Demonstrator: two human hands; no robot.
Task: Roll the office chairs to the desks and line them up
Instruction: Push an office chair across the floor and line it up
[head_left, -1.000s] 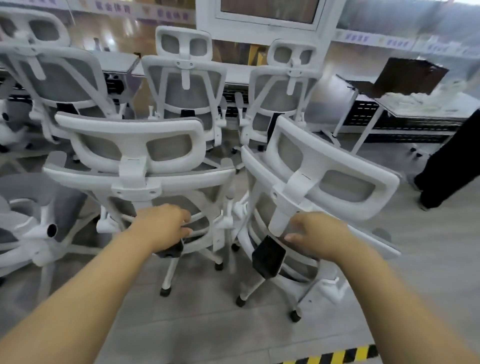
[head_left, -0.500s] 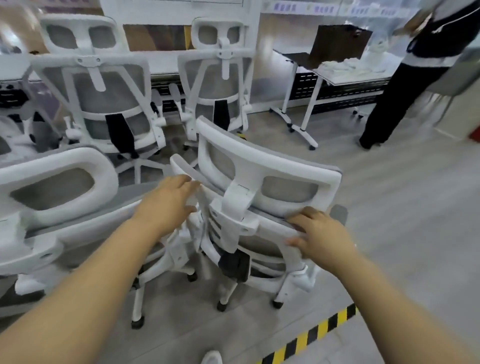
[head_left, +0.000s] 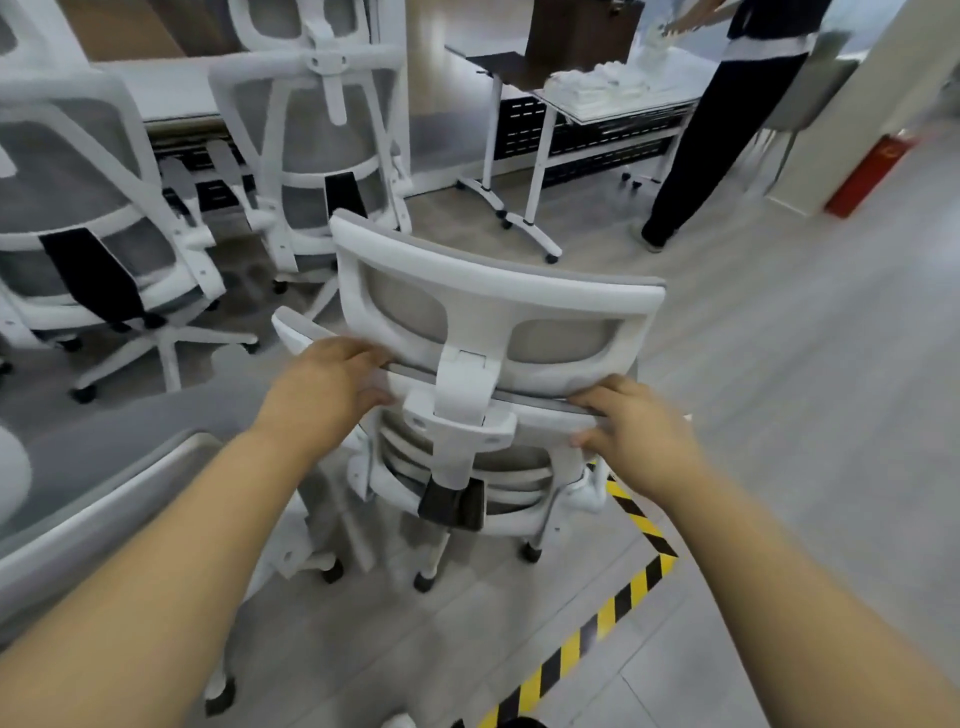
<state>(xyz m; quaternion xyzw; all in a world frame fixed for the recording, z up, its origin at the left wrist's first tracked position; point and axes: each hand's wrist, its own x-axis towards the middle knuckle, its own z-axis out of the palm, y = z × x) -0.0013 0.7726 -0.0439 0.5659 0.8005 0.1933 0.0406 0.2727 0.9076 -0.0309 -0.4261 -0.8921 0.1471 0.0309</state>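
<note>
A white office chair (head_left: 493, 306) with grey mesh stands right in front of me, its back toward me. My left hand (head_left: 324, 384) grips the top edge of its backrest on the left, under the headrest. My right hand (head_left: 631, 431) grips the same edge on the right. Its castors rest on the grey floor beside a yellow-black tape line (head_left: 597, 623). Two more white chairs (head_left: 83, 223) (head_left: 322, 135) stand at the back left by a long white desk (head_left: 166, 93).
Another chair's grey seat (head_left: 104, 467) lies close at my lower left. A small wheeled table (head_left: 524, 156) with white items stands at the back. A person in dark trousers (head_left: 711, 135) stands at the right of it. A red box (head_left: 872, 171) sits at the far right.
I have turned right, away from the chair cluster. My left hand left the left chair and took the right chair's backrest; both hands now hold it, and it has swung square to me.
</note>
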